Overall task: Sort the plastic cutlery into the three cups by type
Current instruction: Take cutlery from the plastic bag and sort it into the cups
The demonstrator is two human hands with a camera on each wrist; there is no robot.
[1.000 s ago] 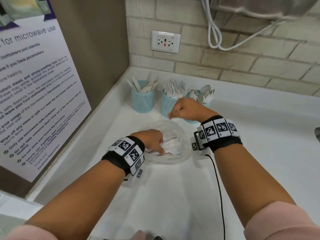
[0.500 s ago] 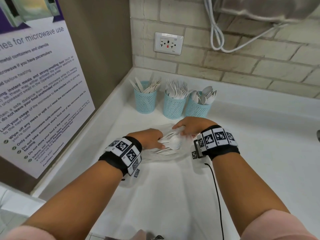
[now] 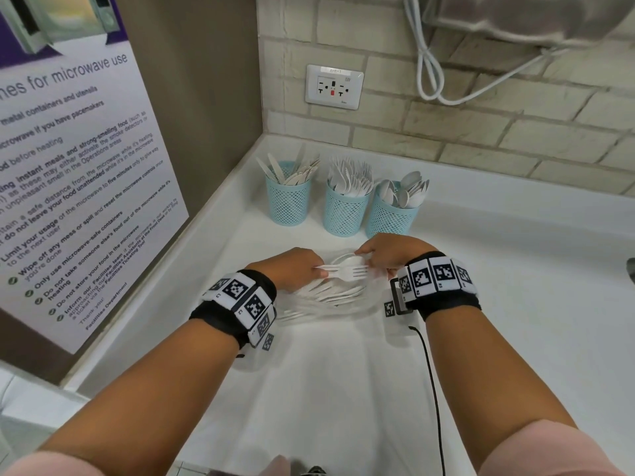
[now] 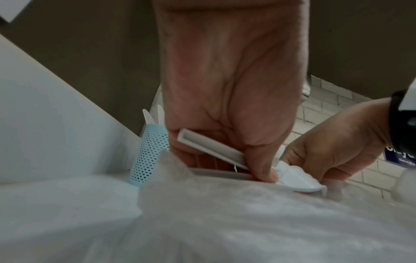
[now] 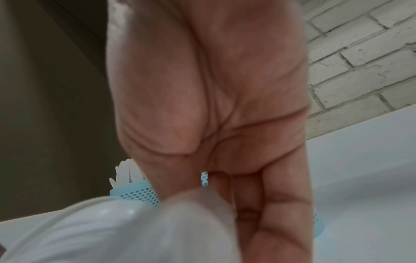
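Three blue mesh cups stand at the back: the knife cup (image 3: 288,201), the fork cup (image 3: 346,213) and the spoon cup (image 3: 391,218). My left hand (image 3: 302,269) grips the handles of a small bundle of white cutlery (image 4: 209,147), with a fork (image 3: 347,272) on top pointing right. My right hand (image 3: 385,255) pinches the head end of a white piece (image 4: 299,179) in that bundle. Both hands hover over a clear plastic bag (image 3: 330,298) that holds several more white pieces. The right wrist view shows mostly my palm (image 5: 225,115).
The white counter (image 3: 343,389) runs into a corner, with a poster wall on the left and a brick wall with a socket (image 3: 334,86) behind. A black cable (image 3: 433,389) trails from my right wrist. White cords (image 3: 429,73) hang at the upper right.
My right hand came back from the fork cup down to the bag and met the left hand. It now pinches the cutlery that the left hand has raised.
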